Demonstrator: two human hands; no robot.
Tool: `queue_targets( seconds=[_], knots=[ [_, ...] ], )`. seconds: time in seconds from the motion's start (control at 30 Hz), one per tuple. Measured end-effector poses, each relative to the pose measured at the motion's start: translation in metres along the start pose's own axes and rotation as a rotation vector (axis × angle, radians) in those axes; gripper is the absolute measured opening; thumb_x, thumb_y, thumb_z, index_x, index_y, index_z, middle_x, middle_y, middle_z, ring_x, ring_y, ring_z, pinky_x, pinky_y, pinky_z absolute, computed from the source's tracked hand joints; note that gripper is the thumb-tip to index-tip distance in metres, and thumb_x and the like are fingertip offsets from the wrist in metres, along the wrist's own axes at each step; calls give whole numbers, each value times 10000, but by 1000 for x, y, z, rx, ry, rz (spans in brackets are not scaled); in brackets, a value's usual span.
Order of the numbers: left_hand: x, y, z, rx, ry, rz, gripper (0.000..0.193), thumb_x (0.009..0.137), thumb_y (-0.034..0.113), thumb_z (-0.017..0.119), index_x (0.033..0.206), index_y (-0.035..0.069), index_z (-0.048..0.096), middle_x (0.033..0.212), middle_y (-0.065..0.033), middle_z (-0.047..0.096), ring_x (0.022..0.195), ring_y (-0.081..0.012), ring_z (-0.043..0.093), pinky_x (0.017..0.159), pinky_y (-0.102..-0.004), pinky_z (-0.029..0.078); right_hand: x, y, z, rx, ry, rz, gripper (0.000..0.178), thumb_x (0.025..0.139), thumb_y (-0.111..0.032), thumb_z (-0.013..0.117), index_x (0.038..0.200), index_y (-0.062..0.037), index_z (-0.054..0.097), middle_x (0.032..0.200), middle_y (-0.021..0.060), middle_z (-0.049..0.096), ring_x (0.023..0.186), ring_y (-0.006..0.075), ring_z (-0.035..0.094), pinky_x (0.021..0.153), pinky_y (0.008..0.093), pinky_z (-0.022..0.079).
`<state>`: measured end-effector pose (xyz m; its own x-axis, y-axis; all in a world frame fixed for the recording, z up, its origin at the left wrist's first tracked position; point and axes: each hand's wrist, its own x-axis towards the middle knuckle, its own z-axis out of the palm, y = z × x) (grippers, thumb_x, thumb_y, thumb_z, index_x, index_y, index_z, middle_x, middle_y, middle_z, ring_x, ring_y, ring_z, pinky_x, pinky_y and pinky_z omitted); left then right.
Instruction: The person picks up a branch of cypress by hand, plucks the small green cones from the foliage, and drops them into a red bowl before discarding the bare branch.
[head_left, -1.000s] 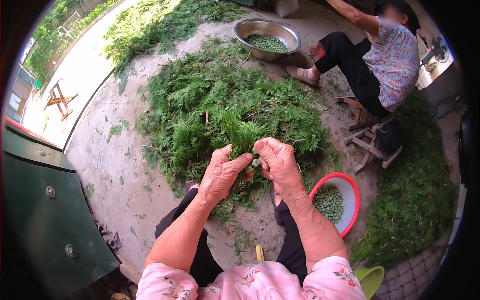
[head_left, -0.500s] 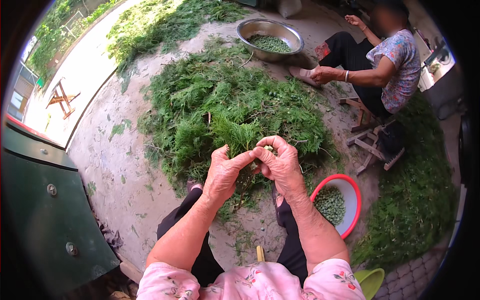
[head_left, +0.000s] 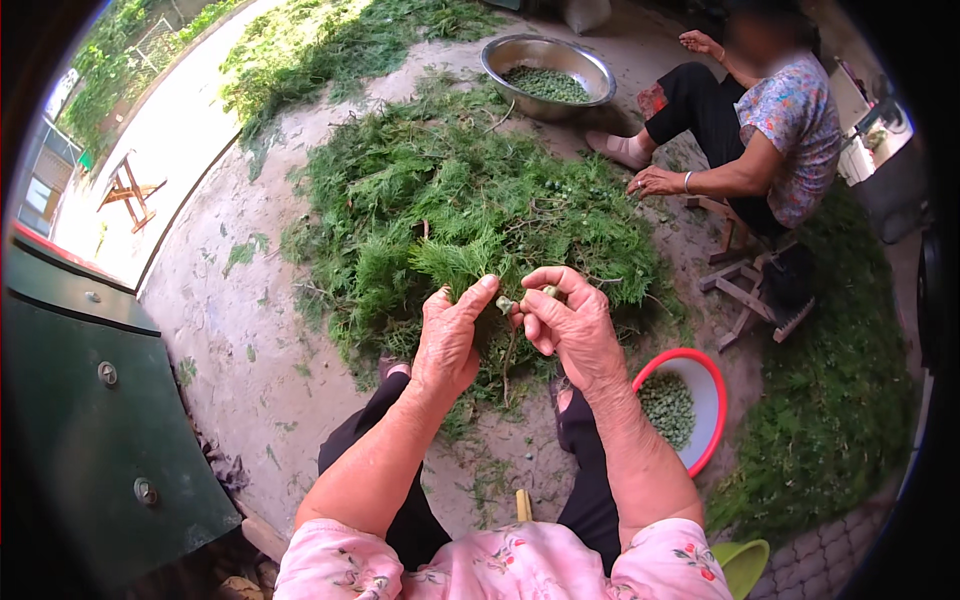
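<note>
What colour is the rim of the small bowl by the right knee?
Red rim, white inside, seen in the head view.

Outdoor yard, bare concrete floor (head_left: 230,330), stained and dusty. Strong sunlight falls on a paved strip (head_left: 150,170) at upper left, beside a small wooden stool (head_left: 128,190). A dark green metal cabinet (head_left: 90,420) stands at left. Brick paving (head_left: 830,565) at lower right.

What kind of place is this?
Likely an outdoor yard used for sorting plant cuttings: a bare concrete floor in daylight, a big pile of green sprigs, and a steel bowl and red-rimmed basin holding picked green seeds. Another person sits nearby.
</note>
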<state>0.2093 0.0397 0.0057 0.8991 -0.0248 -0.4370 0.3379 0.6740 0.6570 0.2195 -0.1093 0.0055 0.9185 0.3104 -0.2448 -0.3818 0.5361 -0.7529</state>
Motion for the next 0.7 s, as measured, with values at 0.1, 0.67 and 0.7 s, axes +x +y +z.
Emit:
queue_targets(
  seconds=[0.1, 0.67, 0.7],
  knots=[
    [1, -4, -5, 52, 27, 34, 153, 810, 117, 662, 893, 55, 550, 837, -26, 601, 734, -125, 583, 648, -281, 483, -2, 15, 7, -797, 70, -254, 214, 753, -114, 709, 928, -42, 606, 783, 24, 593, 640, 111, 538, 574, 245, 444],
    [7, 3, -12, -79, 29, -11, 96, 829, 69, 599, 914, 27, 584, 873, -79, 614, 742, -189, 594, 680, -346, 516, -4, -12, -22, 85, 33, 21, 189, 861, -77, 528, 1041, -19, 528, 874, 119, 611, 670, 144, 601, 492, 231, 454],
    [8, 5, -12, -112, 44, -23, 73, 810, 81, 615, 844, 27, 581, 838, -76, 602, 740, -198, 584, 673, -372, 520, -7, -18, -30, 70, 68, 5, 239, 839, -26, 516, 1078, -13, 511, 894, 116, 607, 670, 144, 599, 504, 231, 451]
  ],
)
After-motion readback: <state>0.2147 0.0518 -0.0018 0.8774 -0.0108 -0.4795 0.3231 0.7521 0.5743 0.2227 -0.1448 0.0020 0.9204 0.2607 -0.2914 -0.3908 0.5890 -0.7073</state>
